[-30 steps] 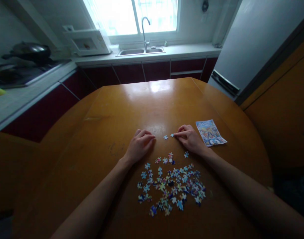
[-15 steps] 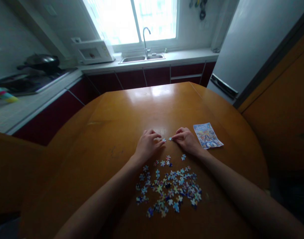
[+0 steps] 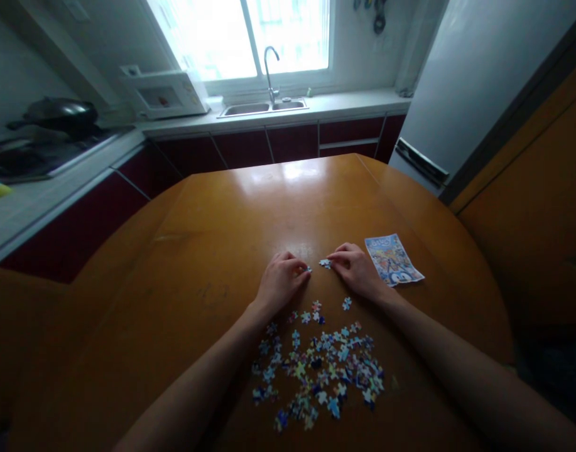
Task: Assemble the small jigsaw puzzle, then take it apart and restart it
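Observation:
My left hand (image 3: 281, 280) rests on the wooden table (image 3: 250, 213) with its fingers curled, pinching a small puzzle piece (image 3: 308, 269) at the fingertips. My right hand (image 3: 357, 270) lies just to the right, fingers closed on another pale puzzle piece (image 3: 325, 263). The two pieces are a few centimetres apart. A loose pile of several colourful puzzle pieces (image 3: 318, 364) lies between my forearms, nearer to me. A printed picture card (image 3: 393, 258) lies flat beside my right hand.
Behind the round table runs a kitchen counter with a sink and tap (image 3: 269, 81) under a bright window, a white microwave (image 3: 164, 94) and a pan on a stove (image 3: 56, 116) at the left. A grey fridge (image 3: 461, 81) stands at the right.
My left hand has slid right to the loose piece and taken hold of it. My right hand has stayed on its piece. The camera has shifted slightly.

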`<action>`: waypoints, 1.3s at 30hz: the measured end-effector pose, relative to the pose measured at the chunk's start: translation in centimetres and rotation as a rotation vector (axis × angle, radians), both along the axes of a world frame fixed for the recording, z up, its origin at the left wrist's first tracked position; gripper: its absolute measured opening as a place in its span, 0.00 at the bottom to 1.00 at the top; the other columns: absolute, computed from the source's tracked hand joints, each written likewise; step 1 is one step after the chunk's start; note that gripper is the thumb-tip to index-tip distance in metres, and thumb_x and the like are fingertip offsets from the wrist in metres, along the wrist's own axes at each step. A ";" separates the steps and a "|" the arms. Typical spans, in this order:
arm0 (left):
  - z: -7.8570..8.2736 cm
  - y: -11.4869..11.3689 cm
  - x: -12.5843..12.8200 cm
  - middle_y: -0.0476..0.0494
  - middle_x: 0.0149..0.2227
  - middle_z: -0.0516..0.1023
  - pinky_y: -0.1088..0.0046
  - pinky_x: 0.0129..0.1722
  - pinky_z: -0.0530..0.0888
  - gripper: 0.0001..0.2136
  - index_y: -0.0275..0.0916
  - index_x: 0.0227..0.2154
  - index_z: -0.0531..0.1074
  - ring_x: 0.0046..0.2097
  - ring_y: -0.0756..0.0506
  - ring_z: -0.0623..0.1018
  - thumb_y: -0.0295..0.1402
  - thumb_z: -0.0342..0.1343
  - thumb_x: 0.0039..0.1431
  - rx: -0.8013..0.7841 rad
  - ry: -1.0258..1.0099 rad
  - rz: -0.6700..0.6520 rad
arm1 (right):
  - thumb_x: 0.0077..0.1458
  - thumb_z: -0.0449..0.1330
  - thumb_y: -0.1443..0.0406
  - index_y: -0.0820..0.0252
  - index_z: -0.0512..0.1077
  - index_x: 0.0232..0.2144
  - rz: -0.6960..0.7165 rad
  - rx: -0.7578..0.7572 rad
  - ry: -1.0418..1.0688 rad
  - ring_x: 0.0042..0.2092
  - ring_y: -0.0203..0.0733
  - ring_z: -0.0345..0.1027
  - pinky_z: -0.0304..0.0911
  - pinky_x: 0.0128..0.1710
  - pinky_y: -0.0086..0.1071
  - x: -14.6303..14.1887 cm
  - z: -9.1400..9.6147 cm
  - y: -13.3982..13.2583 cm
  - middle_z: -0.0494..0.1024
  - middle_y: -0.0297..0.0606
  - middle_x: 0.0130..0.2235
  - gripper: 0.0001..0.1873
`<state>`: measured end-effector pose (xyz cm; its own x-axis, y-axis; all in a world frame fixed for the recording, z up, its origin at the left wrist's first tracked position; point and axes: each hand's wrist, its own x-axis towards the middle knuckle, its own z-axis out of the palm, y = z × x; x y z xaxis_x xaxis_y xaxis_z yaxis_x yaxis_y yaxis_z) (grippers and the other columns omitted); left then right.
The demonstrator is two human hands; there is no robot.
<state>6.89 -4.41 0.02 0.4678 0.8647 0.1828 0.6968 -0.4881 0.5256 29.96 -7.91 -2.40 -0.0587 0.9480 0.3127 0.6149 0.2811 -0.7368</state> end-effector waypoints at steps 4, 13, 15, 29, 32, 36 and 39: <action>0.0 0.1 0.2 0.45 0.36 0.75 0.66 0.43 0.71 0.02 0.43 0.34 0.81 0.43 0.42 0.73 0.31 0.65 0.58 0.006 -0.007 -0.039 | 0.57 0.65 0.67 0.53 0.82 0.36 0.018 0.021 -0.085 0.45 0.46 0.67 0.66 0.47 0.41 -0.5 0.2 -0.2 0.76 0.40 0.39 0.05; -0.1 0.3 0.5 0.45 0.36 0.76 0.65 0.45 0.72 0.02 0.43 0.33 0.81 0.43 0.43 0.73 0.30 0.65 0.58 0.018 -0.034 -0.064 | 0.61 0.63 0.64 0.50 0.83 0.36 0.092 0.076 -0.164 0.45 0.46 0.66 0.67 0.45 0.40 -1.0 0.2 -0.4 0.76 0.41 0.39 0.07; -0.2 0.4 0.7 0.45 0.36 0.76 0.66 0.45 0.72 0.02 0.43 0.34 0.81 0.43 0.43 0.73 0.29 0.65 0.58 0.017 -0.043 -0.065 | 0.61 0.62 0.64 0.51 0.83 0.37 0.093 0.081 -0.174 0.44 0.46 0.66 0.67 0.45 0.40 -1.0 0.2 -0.4 0.76 0.41 0.39 0.08; -0.5 0.3 0.8 0.45 0.37 0.75 0.65 0.47 0.73 0.01 0.42 0.35 0.80 0.44 0.43 0.73 0.30 0.64 0.60 0.066 -0.031 -0.073 | 0.61 0.63 0.64 0.48 0.83 0.37 0.105 0.065 -0.180 0.44 0.46 0.65 0.66 0.45 0.40 -1.1 0.3 -0.5 0.76 0.40 0.38 0.08; -0.6 0.3 1.0 0.45 0.38 0.75 0.65 0.48 0.72 0.02 0.42 0.35 0.80 0.45 0.43 0.72 0.31 0.63 0.61 0.088 -0.012 -0.093 | 0.61 0.62 0.64 0.48 0.83 0.37 0.100 0.059 -0.186 0.44 0.46 0.65 0.66 0.45 0.40 -1.1 0.4 -0.5 0.76 0.40 0.38 0.08; -0.7 0.3 1.0 0.45 0.39 0.76 0.65 0.47 0.72 0.02 0.42 0.35 0.80 0.45 0.43 0.72 0.31 0.63 0.61 0.116 0.012 -0.106 | 0.62 0.62 0.64 0.49 0.83 0.37 0.103 0.055 -0.193 0.44 0.46 0.65 0.65 0.44 0.39 -1.1 0.4 -0.4 0.76 0.40 0.38 0.09; -0.9 0.3 0.8 0.45 0.38 0.76 0.66 0.46 0.72 0.03 0.43 0.35 0.81 0.44 0.44 0.72 0.32 0.62 0.62 0.141 0.017 -0.112 | 0.62 0.62 0.64 0.49 0.83 0.37 0.113 0.067 -0.185 0.43 0.45 0.65 0.65 0.44 0.39 -1.0 0.3 -0.4 0.76 0.40 0.38 0.08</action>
<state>7.74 -4.08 -0.83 0.5642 0.7731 0.2898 0.6419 -0.6315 0.4349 28.93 -8.30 -2.09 -0.2253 0.9099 0.3483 0.7000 0.3998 -0.5918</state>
